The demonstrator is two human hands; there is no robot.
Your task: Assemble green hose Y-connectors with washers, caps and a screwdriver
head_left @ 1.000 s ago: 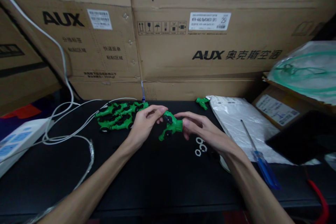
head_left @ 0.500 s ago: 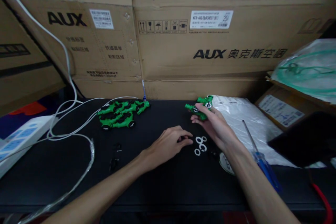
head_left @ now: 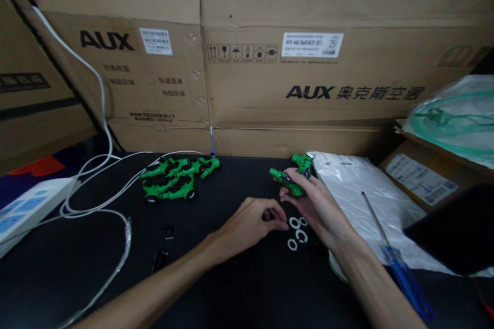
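Observation:
My right hand (head_left: 309,198) is closed round a green hose splitter (head_left: 286,177) with black valve levers, held above the black table. More green fitting shows just behind the fingers; whether it belongs to the same piece I cannot tell. My left hand (head_left: 252,223) is low over the table, thumb and forefinger pinched together at the edge of several white washers (head_left: 294,223). Anything between those fingertips is too small to make out. To the left lies a cluster of green splitters (head_left: 175,182). Small black parts (head_left: 159,261) lie on the table nearer the left forearm.
A blue-handled screwdriver (head_left: 401,272) and a white plastic bag (head_left: 355,185) lie right of my right arm. Beside them are a small carton (head_left: 420,175) and a dark object (head_left: 455,229). White cables (head_left: 104,97) and a power strip (head_left: 34,205) occupy the left. Large cartons (head_left: 247,97) wall the back.
My left hand's thumb and forefinger have come together and nearer the washers. My right hand keeps hold of the green splitter. The whole view has shifted downward slightly.

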